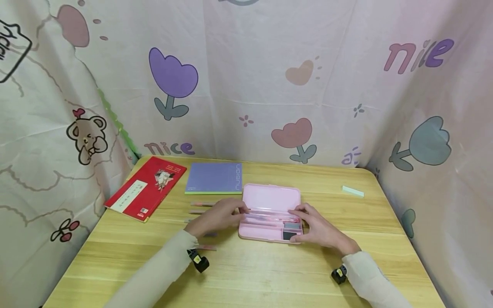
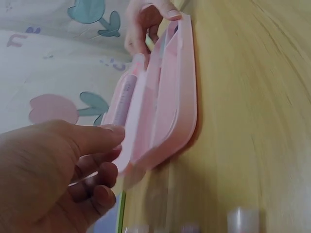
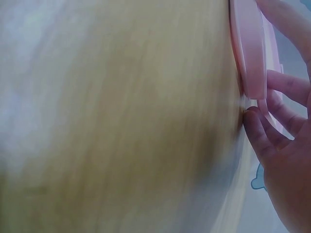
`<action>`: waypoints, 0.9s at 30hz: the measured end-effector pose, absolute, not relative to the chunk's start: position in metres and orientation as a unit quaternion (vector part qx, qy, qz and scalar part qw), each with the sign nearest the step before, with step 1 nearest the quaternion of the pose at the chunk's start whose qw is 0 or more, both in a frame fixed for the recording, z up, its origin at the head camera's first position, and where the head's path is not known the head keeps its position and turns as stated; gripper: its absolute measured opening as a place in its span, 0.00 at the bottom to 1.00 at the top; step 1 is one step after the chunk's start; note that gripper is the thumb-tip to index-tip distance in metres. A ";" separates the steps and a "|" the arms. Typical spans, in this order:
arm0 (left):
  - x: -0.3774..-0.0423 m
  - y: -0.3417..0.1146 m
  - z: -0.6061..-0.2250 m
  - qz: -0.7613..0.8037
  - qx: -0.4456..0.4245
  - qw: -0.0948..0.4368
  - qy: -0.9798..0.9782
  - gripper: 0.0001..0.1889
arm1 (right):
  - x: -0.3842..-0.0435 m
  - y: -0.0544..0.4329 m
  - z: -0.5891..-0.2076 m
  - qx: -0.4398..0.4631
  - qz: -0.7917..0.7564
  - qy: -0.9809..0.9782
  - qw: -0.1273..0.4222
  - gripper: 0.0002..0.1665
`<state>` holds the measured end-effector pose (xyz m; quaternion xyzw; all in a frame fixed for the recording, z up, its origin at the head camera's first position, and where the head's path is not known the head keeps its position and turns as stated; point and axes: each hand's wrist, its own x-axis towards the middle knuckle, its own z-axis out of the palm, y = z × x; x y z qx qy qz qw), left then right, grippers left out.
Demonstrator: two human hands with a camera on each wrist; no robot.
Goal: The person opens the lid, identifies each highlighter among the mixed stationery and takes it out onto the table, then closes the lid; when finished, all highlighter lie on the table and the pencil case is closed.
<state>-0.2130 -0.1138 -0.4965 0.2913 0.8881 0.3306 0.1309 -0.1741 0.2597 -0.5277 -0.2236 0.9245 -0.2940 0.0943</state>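
A pink pencil case (image 1: 259, 233) lies on the table with its lid (image 1: 271, 196) raised at the back. Thumb and fingers of my left hand (image 1: 223, 214) pinch a slim pinkish-lilac pen (image 2: 125, 103) over the rear compartment, its far end pointing toward the other hand. My right hand (image 1: 317, 229) grips the right end of the case, thumb at the front corner and fingers around the end, as the right wrist view shows. A dark block (image 1: 289, 235) and a grey block (image 1: 292, 225) sit in the small right-hand compartments.
Several pens, one of them a reddish pen (image 1: 206, 247), lie in a column left of the case, partly hidden by the left arm. Behind them are a purple notebook (image 1: 213, 177) and a red book (image 1: 148, 188). A pale green strip (image 1: 352, 191) lies at the back right.
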 end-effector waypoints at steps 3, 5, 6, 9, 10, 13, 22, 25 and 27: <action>-0.208 -0.131 -0.492 0.335 0.279 0.108 0.894 0.05 | -0.174 0.259 -0.528 -0.227 -0.291 0.925 0.093 0.56; -0.203 -0.145 -0.489 0.336 0.269 0.096 0.897 0.05 | -0.174 0.259 -0.528 -0.228 -0.292 0.924 0.093 0.56; -0.200 -0.153 -0.487 0.336 0.267 0.088 0.899 0.05 | -0.173 0.259 -0.528 -0.229 -0.293 0.924 0.093 0.55; -0.190 -0.176 -0.483 0.336 0.246 0.075 0.906 0.06 | -0.173 0.259 -0.528 -0.226 -0.293 0.924 0.095 0.56; -0.187 -0.183 -0.482 0.336 0.241 0.072 0.908 0.06 | -0.173 0.259 -0.527 -0.224 -0.294 0.924 0.096 0.56; -0.177 -0.206 -0.480 0.334 0.237 0.071 0.909 0.07 | -0.173 0.259 -0.526 -0.219 -0.298 0.924 0.098 0.56; -0.152 -0.261 -0.486 0.359 0.274 0.142 0.881 0.05 | -0.172 0.261 -0.526 -0.220 -0.292 0.926 0.097 0.56; -0.143 -0.274 -0.488 0.371 0.288 0.158 0.869 0.05 | -0.172 0.260 -0.525 -0.219 -0.293 0.925 0.099 0.56; -0.137 -0.281 -0.490 0.377 0.299 0.163 0.861 0.04 | -0.173 0.260 -0.525 -0.219 -0.294 0.925 0.099 0.56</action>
